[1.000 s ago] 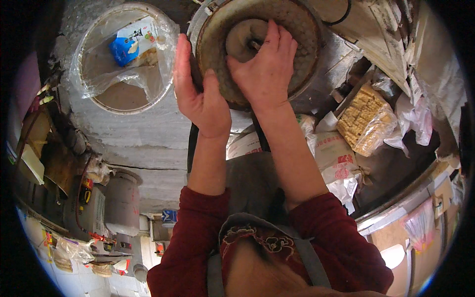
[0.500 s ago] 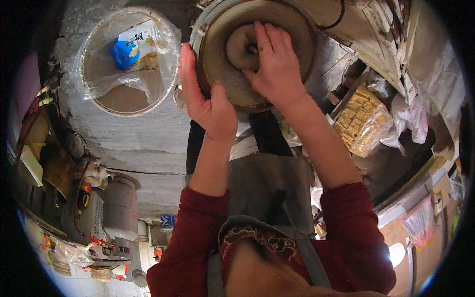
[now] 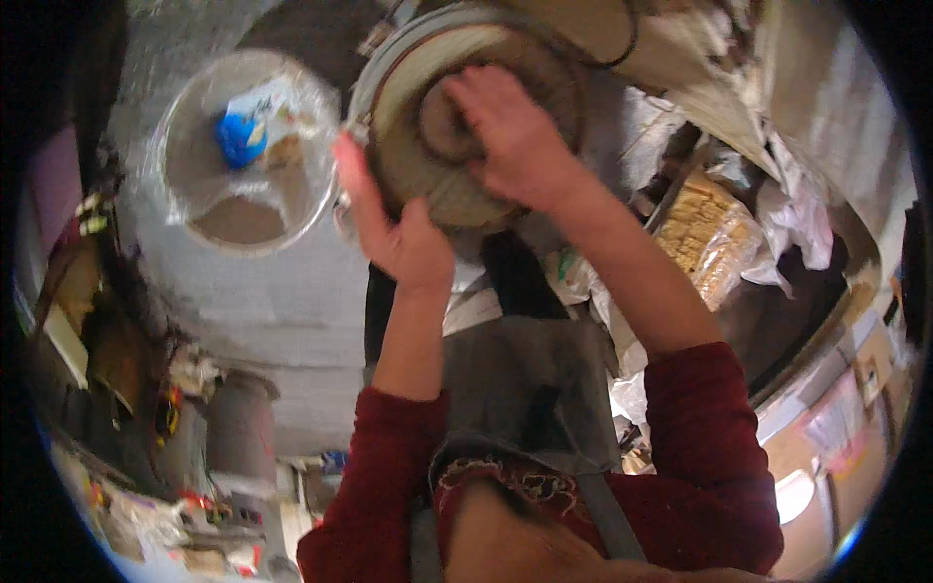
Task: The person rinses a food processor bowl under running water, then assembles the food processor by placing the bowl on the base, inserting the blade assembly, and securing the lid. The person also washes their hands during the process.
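A wide, round, shallow pan [image 3: 397, 112] with a worn, brownish rim stands in front of me at the top of the view. In its middle lies a smaller grey-brown disc or ring [image 3: 435, 121], partly covered by my hand. My right hand [image 3: 520, 141] reaches over this ring with its fingers stretched out; contact is hard to make out through the blur. At the pan's near left edge, my left hand [image 3: 403, 238] is held up with thumb and fingers apart. Nothing shows in its grasp.
Left of the pan stands a round tub [image 3: 255, 251] lined with clear plastic, holding a blue-and-white packet [image 3: 240, 141]. To the right lies a plastic-wrapped yellow block [image 3: 695, 233] beside white bags [image 3: 797, 228]. A grey cylinder [image 3: 241, 428] stands at lower left.
The whole view has shifted, and the pan and tub appear lower and a little further left. My right hand has moved left over the ring. The left hand stays by the pan's edge.
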The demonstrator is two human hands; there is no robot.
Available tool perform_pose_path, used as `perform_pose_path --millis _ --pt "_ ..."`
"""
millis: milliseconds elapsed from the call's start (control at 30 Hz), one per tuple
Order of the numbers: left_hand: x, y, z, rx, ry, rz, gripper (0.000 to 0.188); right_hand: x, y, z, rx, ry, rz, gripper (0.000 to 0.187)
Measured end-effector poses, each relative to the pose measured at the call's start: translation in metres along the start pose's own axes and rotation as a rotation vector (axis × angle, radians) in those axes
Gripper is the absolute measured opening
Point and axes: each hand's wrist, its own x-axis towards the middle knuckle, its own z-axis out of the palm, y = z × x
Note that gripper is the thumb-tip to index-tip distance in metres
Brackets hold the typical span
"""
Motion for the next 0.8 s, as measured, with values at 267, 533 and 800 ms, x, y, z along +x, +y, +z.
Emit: perform_pose_path --millis 267,533,800 --pt "0.005 0.017 0.008 -0.043 -0.018 -0.077 0.073 0.003 -0.010 -0.012 0.047 -0.039 0.065 0.078" --pt "0.012 0.019 0.007 0.043 0.024 -0.062 0.066 0.014 -0.038 -0.131 -0.059 0.354 -0.009 0.039" --pt "0.020 0.009 0.006 0.134 -0.010 -0.040 0.056 0.077 0.063 -0.215 -0.657 0.226 0.511 0.038"
